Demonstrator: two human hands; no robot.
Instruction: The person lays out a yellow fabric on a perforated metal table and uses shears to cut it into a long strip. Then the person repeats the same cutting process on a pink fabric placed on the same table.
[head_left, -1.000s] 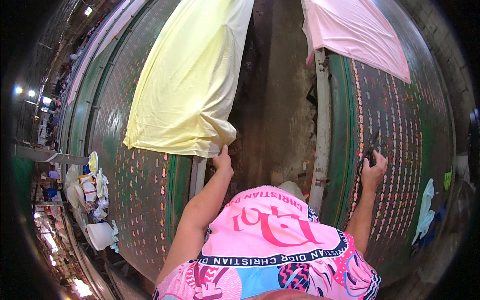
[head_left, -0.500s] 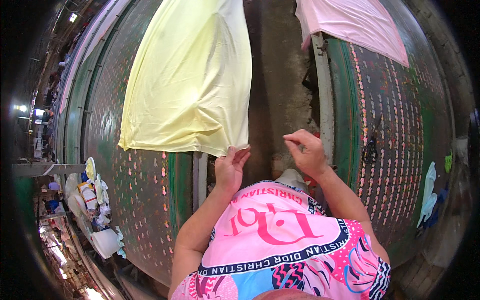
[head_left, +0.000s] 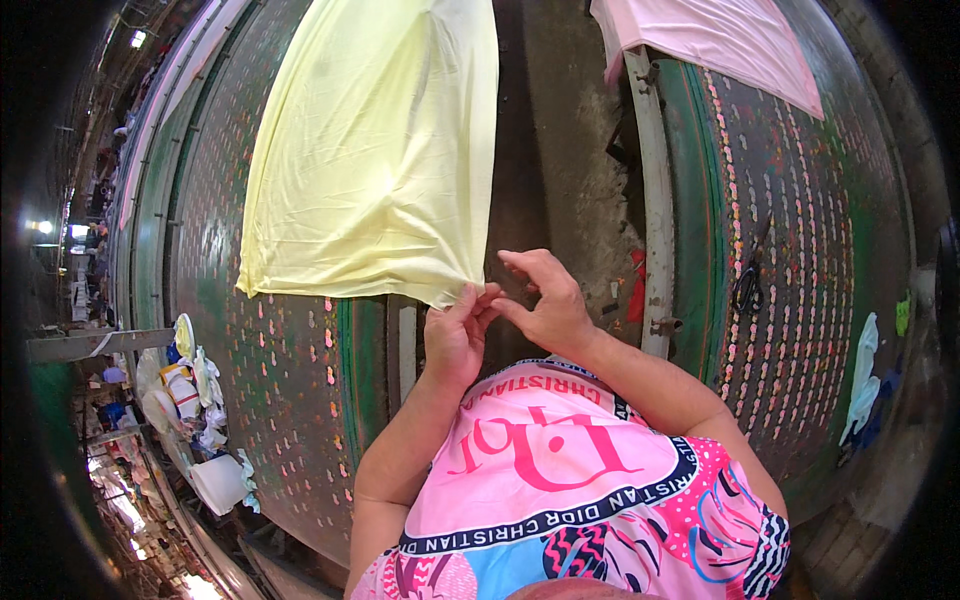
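Note:
A large pale yellow cloth [head_left: 370,170] lies over the left table, its near right corner drawn out past the table's edge. My left hand [head_left: 454,340] pinches that corner between thumb and fingers. Close beside it on the right is my right hand [head_left: 556,310], thumb and forefinger apart. Its thumb tip comes up to the left fingertips, but whether it touches them or the cloth I cannot tell. I see nothing held in the right hand.
Long dark tables with rows of small coloured marks flank me, the left table [head_left: 285,400] and the right table [head_left: 790,250]. Black scissors [head_left: 748,288] and a pink cloth [head_left: 710,40] lie on the right one. A white container [head_left: 218,485] stands at left. Something red [head_left: 637,285] shows in the aisle.
My right hand has moved left, from over the aisle to beside my left hand, and its fingers have spread. The left hand still pinches the yellow cloth's corner, now slightly further left.

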